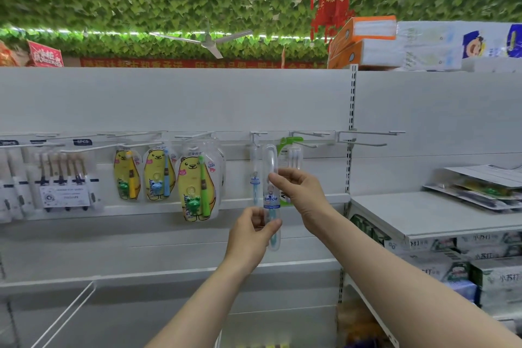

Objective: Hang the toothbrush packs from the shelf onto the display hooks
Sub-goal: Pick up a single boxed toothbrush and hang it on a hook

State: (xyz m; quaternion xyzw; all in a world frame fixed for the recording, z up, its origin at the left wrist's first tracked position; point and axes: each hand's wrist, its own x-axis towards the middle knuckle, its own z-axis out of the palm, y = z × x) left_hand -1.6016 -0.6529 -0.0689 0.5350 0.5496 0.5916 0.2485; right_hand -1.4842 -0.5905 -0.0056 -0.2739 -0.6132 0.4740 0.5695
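Bare white wire display hooks (367, 138) to the right w/ open panel behind; bear packs (197, 186) crowd the left. Clear slim blister toothbrush pack (271, 195), blue label, upright below a hook, prob. not yet hung. Left hand (251, 232) pinches its bottom, right hand (299, 189) its upper part.

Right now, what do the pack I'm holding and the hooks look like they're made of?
The toothbrush pack held in both hands, left hand low and right hand higher, looks like clear glossy plastic: the brush and the shelf panel show through it, and it catches highlights. The display hooks look like thin metal wire with a white coating, though the finish could be paint or plastic.
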